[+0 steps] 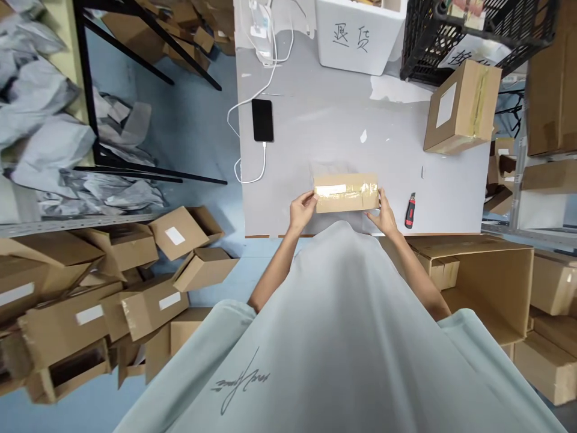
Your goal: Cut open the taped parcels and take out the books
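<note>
Grip: pinched in close at one end with the left hand (303, 211), right on the box's (346, 193) left end; spread wider at the other with the right hand (384, 218), thumb and fingers parted about the right end. Could not tell how firmly pressed there!
Box: sat between both hands, close to the near edge of the table (311, 108), long side toward the shirt (342, 337); showed shiny tape (368, 193) and a white label (332, 189). Could not tell if lifted or resting.
Knife (410, 211): lay just beyond the right hand, red and black, tip pointed away.
Phone (262, 120): lay over on the left, plugged into a white cable (264, 159).
Carton (464, 108): stood far right, near the black crate (417, 54).
Tub (360, 42): stood at the far side, white, marked in black.
</note>
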Demonstrator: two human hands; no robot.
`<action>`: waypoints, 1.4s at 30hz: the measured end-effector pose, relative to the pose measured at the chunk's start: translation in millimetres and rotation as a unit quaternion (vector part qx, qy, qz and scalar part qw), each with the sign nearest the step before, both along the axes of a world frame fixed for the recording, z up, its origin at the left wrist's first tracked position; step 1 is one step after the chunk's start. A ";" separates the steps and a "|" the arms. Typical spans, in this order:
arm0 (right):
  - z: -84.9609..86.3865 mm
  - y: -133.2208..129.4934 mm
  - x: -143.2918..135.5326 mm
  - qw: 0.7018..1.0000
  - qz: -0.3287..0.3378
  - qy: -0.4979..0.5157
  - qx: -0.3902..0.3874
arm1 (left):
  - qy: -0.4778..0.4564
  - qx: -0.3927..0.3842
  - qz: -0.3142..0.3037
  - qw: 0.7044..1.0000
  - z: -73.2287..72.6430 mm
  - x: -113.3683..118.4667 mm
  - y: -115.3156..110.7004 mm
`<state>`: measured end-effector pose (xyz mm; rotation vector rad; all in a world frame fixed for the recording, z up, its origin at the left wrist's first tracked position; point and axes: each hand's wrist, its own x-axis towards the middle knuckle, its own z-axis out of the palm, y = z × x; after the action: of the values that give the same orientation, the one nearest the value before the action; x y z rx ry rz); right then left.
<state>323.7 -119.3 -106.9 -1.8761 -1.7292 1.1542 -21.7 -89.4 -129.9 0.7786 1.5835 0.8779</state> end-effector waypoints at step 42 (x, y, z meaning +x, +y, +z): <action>41.5 16.0 30.0 0.990 -0.115 0.064 0.048 | 0.098 0.101 0.005 0.990 41.4 20.0 -25.7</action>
<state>353.7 -103.3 -65.4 -1.8429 -1.4306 1.0584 -1.7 -115.0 -88.5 1.0267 1.6880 1.0041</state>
